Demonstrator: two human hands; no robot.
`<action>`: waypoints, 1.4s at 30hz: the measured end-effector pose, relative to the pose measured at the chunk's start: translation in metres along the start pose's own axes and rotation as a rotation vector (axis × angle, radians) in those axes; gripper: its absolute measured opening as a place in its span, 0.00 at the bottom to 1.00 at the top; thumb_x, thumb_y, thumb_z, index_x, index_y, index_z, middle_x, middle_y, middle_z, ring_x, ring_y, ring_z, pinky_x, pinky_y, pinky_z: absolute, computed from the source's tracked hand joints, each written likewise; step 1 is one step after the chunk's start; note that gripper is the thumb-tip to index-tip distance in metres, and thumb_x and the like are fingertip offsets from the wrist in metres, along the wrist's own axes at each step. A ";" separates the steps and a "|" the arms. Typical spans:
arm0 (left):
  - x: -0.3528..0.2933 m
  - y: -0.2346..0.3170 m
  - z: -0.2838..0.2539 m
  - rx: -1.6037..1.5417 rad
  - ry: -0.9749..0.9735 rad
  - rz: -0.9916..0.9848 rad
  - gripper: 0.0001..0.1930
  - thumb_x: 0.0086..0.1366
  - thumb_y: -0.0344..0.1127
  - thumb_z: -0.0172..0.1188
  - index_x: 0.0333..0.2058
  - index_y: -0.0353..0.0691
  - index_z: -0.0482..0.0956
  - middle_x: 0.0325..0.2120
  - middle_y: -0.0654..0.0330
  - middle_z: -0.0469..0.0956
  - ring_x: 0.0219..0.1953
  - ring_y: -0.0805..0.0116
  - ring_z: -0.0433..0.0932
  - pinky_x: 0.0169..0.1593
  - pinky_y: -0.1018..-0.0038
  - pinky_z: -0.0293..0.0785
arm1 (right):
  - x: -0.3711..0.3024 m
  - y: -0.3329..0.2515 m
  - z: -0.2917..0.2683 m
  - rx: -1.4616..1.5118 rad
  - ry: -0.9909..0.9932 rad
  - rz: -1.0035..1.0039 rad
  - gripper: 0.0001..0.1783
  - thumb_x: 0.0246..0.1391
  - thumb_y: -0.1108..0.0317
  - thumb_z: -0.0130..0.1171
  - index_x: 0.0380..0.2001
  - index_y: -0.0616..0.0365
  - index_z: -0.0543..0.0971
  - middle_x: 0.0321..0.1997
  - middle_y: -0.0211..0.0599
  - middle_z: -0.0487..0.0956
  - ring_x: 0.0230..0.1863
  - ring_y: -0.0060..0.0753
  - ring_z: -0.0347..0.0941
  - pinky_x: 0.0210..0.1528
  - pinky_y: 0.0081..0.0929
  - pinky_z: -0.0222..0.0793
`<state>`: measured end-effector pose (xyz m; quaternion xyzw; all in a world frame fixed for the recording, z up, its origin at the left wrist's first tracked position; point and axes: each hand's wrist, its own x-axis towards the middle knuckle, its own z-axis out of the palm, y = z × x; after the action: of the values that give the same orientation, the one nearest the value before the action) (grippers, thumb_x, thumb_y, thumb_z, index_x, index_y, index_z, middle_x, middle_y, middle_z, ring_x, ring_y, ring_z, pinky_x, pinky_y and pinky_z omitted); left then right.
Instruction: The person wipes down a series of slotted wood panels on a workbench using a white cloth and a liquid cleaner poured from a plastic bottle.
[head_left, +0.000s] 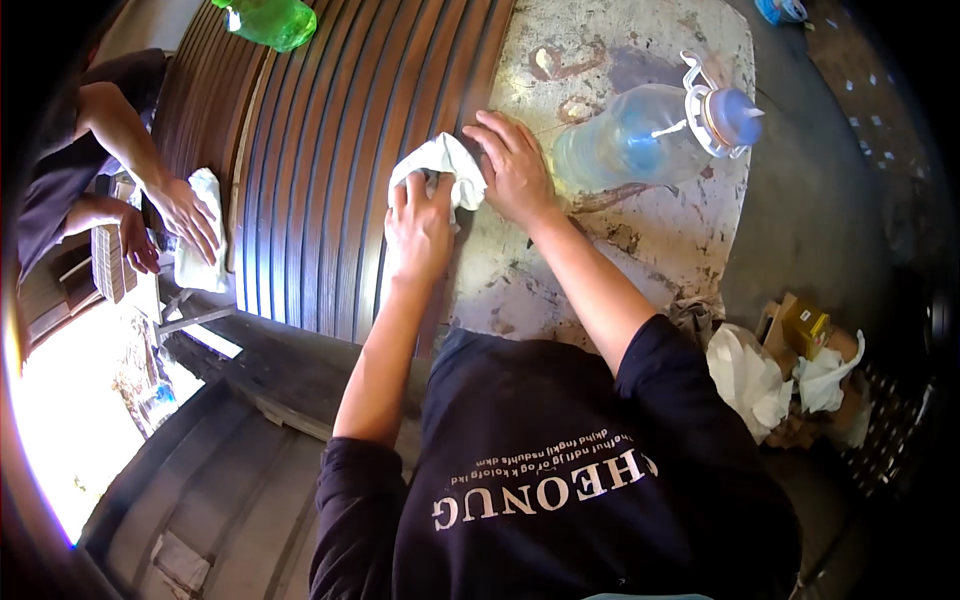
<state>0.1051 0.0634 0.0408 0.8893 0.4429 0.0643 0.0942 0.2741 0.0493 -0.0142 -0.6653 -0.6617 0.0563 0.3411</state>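
My left hand (418, 238) presses a crumpled white cloth (445, 155) onto a brown ribbed panel (330, 150), fingers curled into it. Beside it, my right hand (515, 178) lies with its fingers apart at the panel's right edge, its thumb close to the cloth; whether they touch I cannot tell. Right of that hand, a large clear plastic bottle (630, 140) with a bluish cap and white handle lies tilted on a stained, pale tabletop (520, 290).
At the left, another person's hand (190, 215) rests on a folded white cloth (205, 265) at the panels' edge. A green plastic bottle (275, 22) lies at the far end. Crumpled white bags (748, 375) and a yellow box (805, 325) sit low at the right.
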 end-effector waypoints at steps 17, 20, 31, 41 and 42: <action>-0.055 -0.006 0.003 -0.043 -0.054 -0.074 0.28 0.46 0.26 0.60 0.51 0.48 0.73 0.44 0.49 0.69 0.47 0.46 0.70 0.45 0.58 0.73 | -0.005 -0.003 -0.004 -0.035 -0.002 -0.026 0.28 0.43 0.76 0.53 0.52 0.52 0.71 0.59 0.38 0.67 0.60 0.41 0.64 0.65 0.40 0.55; -0.162 -0.015 -0.010 -0.015 -0.160 -0.110 0.23 0.51 0.28 0.54 0.49 0.48 0.76 0.42 0.49 0.67 0.45 0.47 0.70 0.44 0.60 0.73 | -0.006 -0.002 -0.004 -0.049 -0.003 0.001 0.28 0.41 0.74 0.55 0.52 0.52 0.71 0.59 0.37 0.68 0.61 0.41 0.63 0.65 0.39 0.54; 0.004 -0.015 0.003 -0.040 0.003 0.064 0.16 0.51 0.29 0.55 0.41 0.47 0.76 0.43 0.52 0.70 0.47 0.50 0.71 0.40 0.58 0.75 | -0.004 -0.004 -0.003 -0.064 0.005 -0.029 0.25 0.43 0.74 0.56 0.49 0.52 0.72 0.58 0.37 0.69 0.60 0.43 0.64 0.63 0.41 0.58; -0.197 -0.024 -0.014 0.001 -0.143 -0.030 0.20 0.52 0.29 0.53 0.46 0.48 0.77 0.37 0.53 0.69 0.41 0.53 0.71 0.41 0.64 0.73 | -0.005 -0.007 0.000 -0.104 0.021 -0.018 0.28 0.42 0.76 0.54 0.51 0.52 0.70 0.59 0.37 0.68 0.60 0.42 0.63 0.64 0.40 0.56; -0.175 -0.020 -0.013 0.000 -0.126 -0.037 0.20 0.53 0.30 0.52 0.46 0.48 0.76 0.37 0.54 0.69 0.42 0.54 0.71 0.40 0.64 0.72 | -0.005 -0.007 0.001 -0.104 0.026 -0.023 0.28 0.40 0.75 0.57 0.50 0.52 0.71 0.58 0.36 0.68 0.60 0.42 0.63 0.64 0.40 0.56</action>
<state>-0.0183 -0.0632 0.0439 0.8832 0.4524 0.0063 0.1231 0.2666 0.0445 -0.0130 -0.6751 -0.6669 0.0090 0.3153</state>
